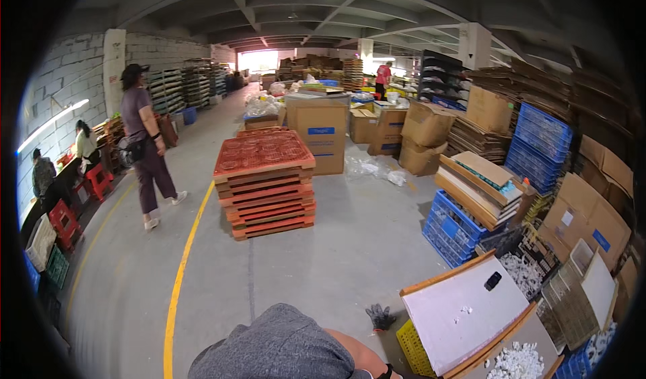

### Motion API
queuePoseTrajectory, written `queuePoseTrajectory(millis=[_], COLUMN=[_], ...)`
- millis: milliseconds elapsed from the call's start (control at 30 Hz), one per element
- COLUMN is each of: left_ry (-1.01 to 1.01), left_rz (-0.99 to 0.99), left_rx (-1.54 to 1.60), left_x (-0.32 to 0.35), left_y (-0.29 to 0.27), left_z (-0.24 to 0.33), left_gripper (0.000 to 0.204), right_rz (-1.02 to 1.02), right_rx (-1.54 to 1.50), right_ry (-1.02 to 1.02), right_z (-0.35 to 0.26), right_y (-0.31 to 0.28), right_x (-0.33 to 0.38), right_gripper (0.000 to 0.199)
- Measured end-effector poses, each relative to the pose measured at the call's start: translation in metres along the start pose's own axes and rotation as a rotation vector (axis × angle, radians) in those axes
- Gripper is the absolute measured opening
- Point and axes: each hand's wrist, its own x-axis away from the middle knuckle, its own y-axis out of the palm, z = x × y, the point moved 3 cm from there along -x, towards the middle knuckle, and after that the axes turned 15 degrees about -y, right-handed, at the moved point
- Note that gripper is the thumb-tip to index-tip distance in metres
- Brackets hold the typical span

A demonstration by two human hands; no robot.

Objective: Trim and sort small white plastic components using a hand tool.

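A grey sleeve and bare arm of mine come in at the lower edge, with a black wristband (386, 371). Just past the band, the frame edge cuts off my right hand, so its fingers are hidden. My left hand does not show. Nearest the right hand is a pale board with wooden side rails (464, 322), tilted over a yellow basket (415, 349). A small black object (493, 281) and a few white bits (464, 310) lie on it. A dark grey glove (381, 317) is beside the basket, with no arm seen joined to it.
A second board carries a heap of small white parts (515, 363). Blue crates (452, 225), cardboard boxes (321, 133) and a black crate of white pieces (523, 271) stand around. Red-topped pallets (266, 184) are stacked mid-floor. A person (145, 137) walks at the left; others sit along the wall.
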Motion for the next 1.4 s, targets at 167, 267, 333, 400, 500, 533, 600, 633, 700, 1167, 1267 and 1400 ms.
queuePoseTrajectory(millis=[167,267,333,400,500,533,600,633,700,1167,1267,1400], left_ry=[-0.01,-0.025,-0.037,-0.049,-0.068,-0.077,-0.083,-0.096,-0.088,0.008,0.059,0.075], left_rz=[-0.097,-0.146,-0.192,-0.256,-0.317,-0.338,-0.36,-0.206,-0.052,0.02,0.016,-0.001], left_rx=[0.076,0.123,0.139,0.139,0.166,0.173,0.182,0.093,0.009,0.193,0.248,0.292], left_x=[-0.001,-0.008,-0.013,-0.014,-0.019,-0.018,-0.015,-0.012,-0.009,0.016,0.028,0.012], left_y=[-0.005,-0.013,-0.017,-0.012,-0.01,-0.008,-0.005,-0.002,-0.002,0.004,0.009,0.0], left_z=[-0.007,-0.01,-0.01,-0.005,-0.009,-0.01,-0.008,-0.002,0.0,0.002,0.002,0.009], left_gripper=[0.018,0.019,0.019,0.019,0.019,0.019,0.019,0.019,0.02,0.023,0.022,0.021], right_rz=[-0.118,-0.08,-0.495,-0.899,-0.829,-0.803,-0.751,-0.703,-0.645,-0.294,-0.309,-0.578], right_rx=[0.06,0.198,0.194,0.198,0.204,0.204,0.209,0.203,0.211,0.333,0.027,0.826], right_ry=[0.111,-0.149,-0.117,-0.094,-0.115,-0.124,-0.144,-0.159,-0.177,-0.289,-0.207,-0.874], right_z=[-0.009,-0.004,0.057,0.072,0.075,0.074,0.069,0.067,0.055,-0.006,0.008,-0.006], right_y=[0.013,0.048,-0.089,-0.209,-0.238,-0.234,-0.225,-0.207,-0.145,0.077,0.056,0.11], right_x=[-0.006,0.004,-0.127,-0.19,-0.219,-0.217,-0.211,-0.187,-0.142,0.016,-0.012,0.043], right_gripper=[0.013,0.015,0.011,0.01,0.01,0.011,0.011,0.012,0.013,0.024,0.041,0.032])
